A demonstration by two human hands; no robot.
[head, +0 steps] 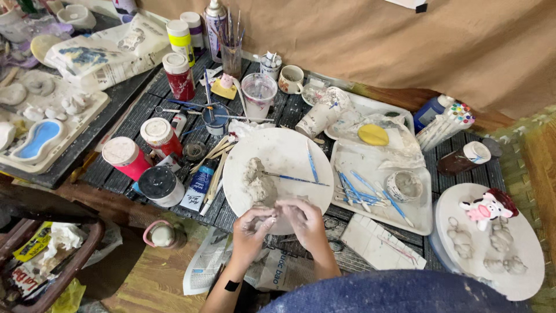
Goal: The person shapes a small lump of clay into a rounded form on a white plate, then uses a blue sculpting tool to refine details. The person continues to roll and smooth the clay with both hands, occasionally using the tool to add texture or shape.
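Head view: hands [278, 223] pinching clay [267, 221].

Clay lump [256, 181] looked rough, matt grey. Round work board [289, 152] was matt, clay-dusted. Table [145, 110] was dark slatted wood. Paint jars [142, 155] were plastic, red-bodied. Painted figurine [485, 208] appeared glossy.

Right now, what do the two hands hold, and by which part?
Both hands, left hand and right hand, pinch a small pale grey clay piece between fingertips; the exact part cannot be told.
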